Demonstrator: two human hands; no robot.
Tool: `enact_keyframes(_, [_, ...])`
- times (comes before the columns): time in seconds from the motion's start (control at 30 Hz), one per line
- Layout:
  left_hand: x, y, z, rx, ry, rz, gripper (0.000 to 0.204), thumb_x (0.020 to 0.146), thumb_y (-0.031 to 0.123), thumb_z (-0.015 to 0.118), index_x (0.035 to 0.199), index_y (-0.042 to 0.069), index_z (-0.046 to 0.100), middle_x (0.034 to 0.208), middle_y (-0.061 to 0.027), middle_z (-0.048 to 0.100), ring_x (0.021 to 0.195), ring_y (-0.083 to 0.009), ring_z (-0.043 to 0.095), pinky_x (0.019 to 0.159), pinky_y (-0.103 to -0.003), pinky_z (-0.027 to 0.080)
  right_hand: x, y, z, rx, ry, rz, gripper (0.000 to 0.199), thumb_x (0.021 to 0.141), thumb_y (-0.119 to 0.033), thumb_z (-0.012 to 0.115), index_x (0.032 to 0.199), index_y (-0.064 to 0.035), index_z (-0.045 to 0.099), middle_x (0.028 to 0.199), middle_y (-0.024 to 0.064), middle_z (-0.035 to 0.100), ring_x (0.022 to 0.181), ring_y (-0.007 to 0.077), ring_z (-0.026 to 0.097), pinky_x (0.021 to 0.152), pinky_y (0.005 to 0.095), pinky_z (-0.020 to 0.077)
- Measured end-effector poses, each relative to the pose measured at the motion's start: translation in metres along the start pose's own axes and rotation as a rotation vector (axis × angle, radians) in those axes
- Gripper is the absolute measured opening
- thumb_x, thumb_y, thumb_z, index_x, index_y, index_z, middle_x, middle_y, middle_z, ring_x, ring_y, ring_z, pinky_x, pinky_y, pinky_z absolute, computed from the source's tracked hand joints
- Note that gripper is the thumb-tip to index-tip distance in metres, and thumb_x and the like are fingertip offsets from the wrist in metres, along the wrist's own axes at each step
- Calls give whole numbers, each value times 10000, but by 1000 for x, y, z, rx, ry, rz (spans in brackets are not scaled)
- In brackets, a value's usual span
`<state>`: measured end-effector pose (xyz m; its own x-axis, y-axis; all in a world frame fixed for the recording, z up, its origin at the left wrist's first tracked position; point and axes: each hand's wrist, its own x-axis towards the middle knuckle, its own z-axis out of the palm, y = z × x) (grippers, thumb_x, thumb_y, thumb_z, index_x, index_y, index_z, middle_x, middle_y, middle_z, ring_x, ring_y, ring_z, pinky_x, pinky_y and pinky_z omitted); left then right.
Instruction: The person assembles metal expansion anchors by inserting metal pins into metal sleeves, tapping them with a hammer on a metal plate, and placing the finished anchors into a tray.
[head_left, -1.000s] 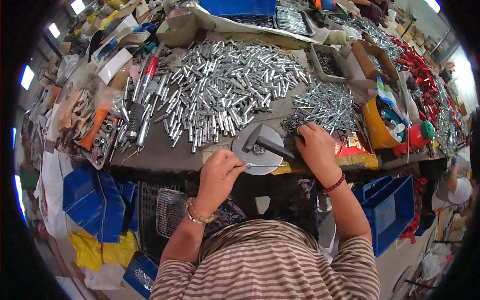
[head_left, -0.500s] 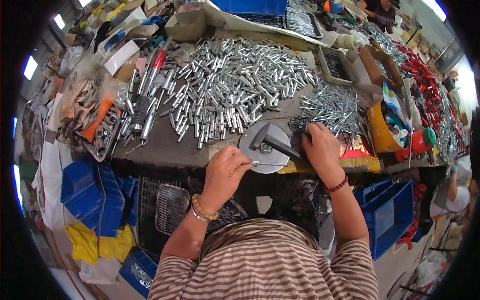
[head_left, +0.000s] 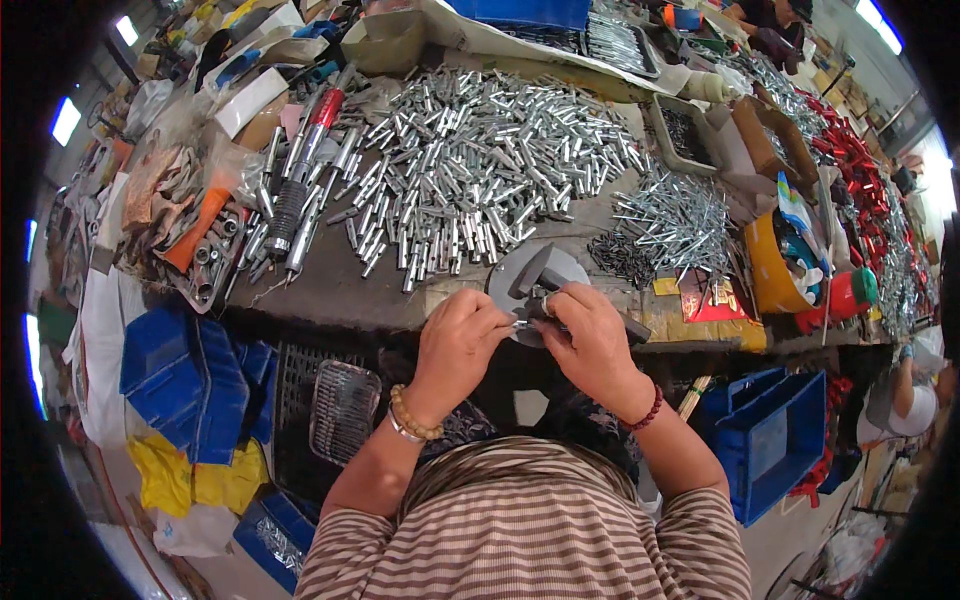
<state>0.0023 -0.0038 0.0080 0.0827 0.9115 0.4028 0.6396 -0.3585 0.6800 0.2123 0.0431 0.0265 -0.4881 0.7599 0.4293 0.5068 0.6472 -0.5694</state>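
Note:
My left hand point(head_left: 452, 345) pinches a thin silver metal rod point(head_left: 521, 324), whose tip shows between thumb and forefinger. Close beside it, my right hand point(head_left: 597, 350) has thumb and fingertips pressed together at the rod's other end; whatever small piece they may hold is hidden. Both hands are over the front of a round grey metal disc point(head_left: 507, 283) at the bench edge. Across the disc lies a hammer point(head_left: 546, 270), its dark handle partly covered by my right hand. Small dark pins point(head_left: 622, 258) are piled to the right of the disc.
Silver metal tubes point(head_left: 470, 160) form a large heap behind the disc. Thin silver rods point(head_left: 672, 222) are piled at the right, near a yellow container point(head_left: 775, 262). A power screwdriver point(head_left: 292, 195) lies at the left. Blue bins point(head_left: 775, 440) stand below the bench.
My right hand has moved left from the small dark pins to the rod in my left hand, and now covers part of the hammer. My left hand stays nearly in place.

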Motion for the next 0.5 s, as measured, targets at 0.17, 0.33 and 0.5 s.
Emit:
enact_keyframes(0.17, [0,0,-1,11,1,6,120,856,73,780,961,40,733,946,-107,634,876,-313,651,763,-410,522,4,-4,4,-22,-17,-57,224,827,-38,765,988,-34,609,964,145,595,922,390,608,800,491,490])
enact_keyframes(0.33, [-1,-2,-1,18,-4,12,110,861,82,777,949,43,724,948,-105,636,880,-315,652,768,-412,523,8,-8,2,-58,-53,-93,230,836,-37,769,1000,-23,609,976,154,610,924,410,619,788,492,498])
enact_keyframes(0.5, [0,2,-1,18,1,-3,100,861,61,758,944,38,709,948,-107,634,882,-320,652,769,-413,525,6,-7,2,-97,-101,-55,228,840,-46,761,1014,-35,614,997,139,606,948,395,614,823,492,499])
